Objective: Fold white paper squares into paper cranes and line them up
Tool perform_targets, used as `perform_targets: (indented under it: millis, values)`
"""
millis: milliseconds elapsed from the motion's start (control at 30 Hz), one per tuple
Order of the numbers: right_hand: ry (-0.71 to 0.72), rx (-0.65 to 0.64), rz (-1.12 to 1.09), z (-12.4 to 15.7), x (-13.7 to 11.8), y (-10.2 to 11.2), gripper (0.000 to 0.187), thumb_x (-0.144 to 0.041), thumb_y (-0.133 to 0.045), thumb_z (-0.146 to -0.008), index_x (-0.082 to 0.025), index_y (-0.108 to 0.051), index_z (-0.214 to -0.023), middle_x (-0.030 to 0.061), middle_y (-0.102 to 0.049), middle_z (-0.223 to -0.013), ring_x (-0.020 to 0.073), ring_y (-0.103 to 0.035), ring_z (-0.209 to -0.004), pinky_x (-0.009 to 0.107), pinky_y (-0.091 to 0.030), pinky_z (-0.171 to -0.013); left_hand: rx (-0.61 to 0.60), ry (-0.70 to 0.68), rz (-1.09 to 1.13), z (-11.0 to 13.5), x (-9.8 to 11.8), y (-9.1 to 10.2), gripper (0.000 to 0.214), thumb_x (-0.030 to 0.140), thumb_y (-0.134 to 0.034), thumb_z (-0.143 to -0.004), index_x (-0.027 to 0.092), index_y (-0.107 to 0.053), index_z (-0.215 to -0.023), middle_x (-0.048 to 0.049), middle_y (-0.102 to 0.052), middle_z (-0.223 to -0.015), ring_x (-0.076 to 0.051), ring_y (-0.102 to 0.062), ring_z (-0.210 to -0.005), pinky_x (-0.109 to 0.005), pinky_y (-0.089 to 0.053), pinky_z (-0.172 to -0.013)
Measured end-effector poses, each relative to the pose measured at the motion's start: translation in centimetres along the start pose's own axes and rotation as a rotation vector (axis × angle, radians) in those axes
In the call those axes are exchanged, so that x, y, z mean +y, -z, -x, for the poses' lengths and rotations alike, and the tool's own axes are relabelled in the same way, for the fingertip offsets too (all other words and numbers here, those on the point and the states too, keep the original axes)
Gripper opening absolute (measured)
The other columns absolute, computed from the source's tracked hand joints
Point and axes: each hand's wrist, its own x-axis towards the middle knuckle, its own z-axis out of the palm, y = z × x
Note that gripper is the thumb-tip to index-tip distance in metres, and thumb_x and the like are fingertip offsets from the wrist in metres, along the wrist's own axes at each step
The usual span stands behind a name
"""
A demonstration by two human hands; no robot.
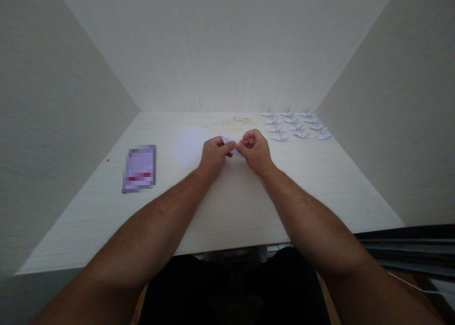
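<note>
Between my two hands is a small piece of folded white paper point(237, 150), raised at the middle of the table. My left hand point(216, 153) pinches its left part, with the thumb on the near side. Thumb and fingers of my right hand point(256, 149) close on the paper's right part, and both thumbs nearly meet. The fingers cover much of the paper, so its exact folded shape is hidden. Just left of my left hand lies a pale round sheet or stack of white paper point(188, 145).
Several folded white paper cranes point(295, 125) stand in rows at the back right of the white table point(245, 206). A flat, pixelated purple-grey item point(140, 168) lies on the left, near a small red spot point(108, 160). Walls enclose the back and both sides.
</note>
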Motion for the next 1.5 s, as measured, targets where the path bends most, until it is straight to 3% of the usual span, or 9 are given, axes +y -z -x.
perform_targets:
  millis: [333,633,800,1233,1500]
  values:
    - [-0.022,0.008,0.05,0.1,-0.2,0.3,0.026,-0.029,-0.07,-0.068,-0.021,-0.056,-0.088,-0.0042,-0.065,-0.069,0.0115,-0.061,-0.062,0.029,-0.049,-0.063,0.009,0.025,0.09,-0.4,-0.8,0.2,0.018,0.031,-0.076,-0.069,0.015,-0.067,-0.071,-0.0009,-0.064,-0.067,-0.01,-0.057,-0.057,-0.023,-0.049,-0.054]
    - [-0.035,0.036,0.036,-0.1,-0.4,0.5,0.027,-0.023,-0.068,-0.066,-0.023,-0.048,-0.083,-0.0065,-0.062,-0.065,0.009,-0.054,-0.054,0.025,-0.044,-0.057,0.056,0.019,0.128,-0.1,0.1,-0.2,0.021,0.03,-0.073,-0.068,0.017,-0.058,-0.06,0.0013,-0.058,-0.061,-0.009,-0.055,-0.057,-0.023,-0.048,-0.055]
    - [-0.051,0.027,0.066,0.0,-0.5,0.5,0.025,-0.022,-0.067,-0.063,-0.022,-0.05,-0.081,-0.0078,-0.059,-0.06,0.0089,-0.051,-0.052,0.024,-0.039,-0.054,0.053,0.052,0.194,-0.2,0.3,0.0,0.011,0.025,-0.07,-0.065,0.018,-0.064,-0.07,0.0017,-0.059,-0.066,-0.011,-0.057,-0.06,-0.022,-0.048,-0.054]
    - [-0.047,0.07,0.025,-0.2,-0.4,1.0,0.026,-0.022,-0.065,-0.063,-0.022,-0.055,-0.087,-0.0074,-0.061,-0.063,0.0104,-0.053,-0.055,0.027,-0.042,-0.059,-0.084,0.073,0.021,0.0,0.2,0.2,0.017,0.025,-0.076,-0.061,0.017,-0.061,-0.06,0.0018,-0.059,-0.058,-0.009,-0.053,-0.054,-0.023,-0.046,-0.053]
    - [-0.081,-0.001,0.089,0.0,-0.6,1.3,0.031,-0.022,-0.068,-0.062,-0.021,-0.058,-0.092,-0.0059,-0.064,-0.065,0.0108,-0.055,-0.055,0.027,-0.042,-0.057,-0.122,0.078,-0.163,0.3,0.4,0.4,0.023,0.035,-0.079,-0.063,0.016,-0.065,-0.062,0.0018,-0.058,-0.058,-0.008,-0.048,-0.051,-0.022,-0.042,-0.05]
